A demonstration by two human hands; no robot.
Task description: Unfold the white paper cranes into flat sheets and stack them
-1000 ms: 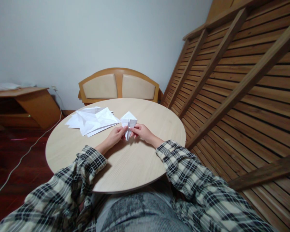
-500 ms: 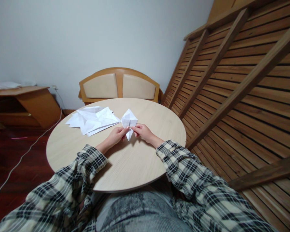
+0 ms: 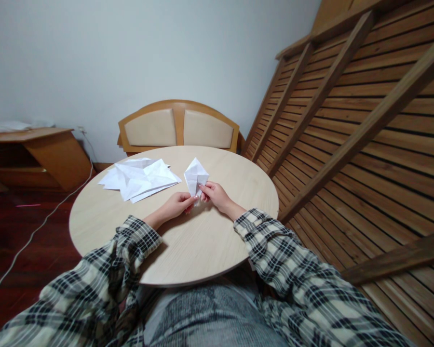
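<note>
A small white sheet of folded paper (image 3: pixel 196 172), kite-shaped with its broad point facing away from me, is held just over the table between both hands. My left hand (image 3: pixel 179 204) pinches its lower tip between thumb and fingers. On the right edge, my right hand (image 3: pixel 215 193) grips the paper with the thumb lying across its front. The fingers behind the paper are partly hidden. To the left lies a loose pile of creased white paper sheets (image 3: pixel 141 178), apart from both hands.
The round pale wooden table (image 3: pixel 195 255) stands before me. Behind it is a padded headboard (image 3: pixel 180 120) against the wall. A wooden slatted frame (image 3: pixel 332 159) leans along the right. At left are a low brown cabinet (image 3: pixel 63 159) and a white cable (image 3: pixel 39 229) on the floor.
The folded paper has shifted slightly up and right and turned a little. My left hand has slid down to its lower tip, while my right hand has moved slightly up along its edge.
</note>
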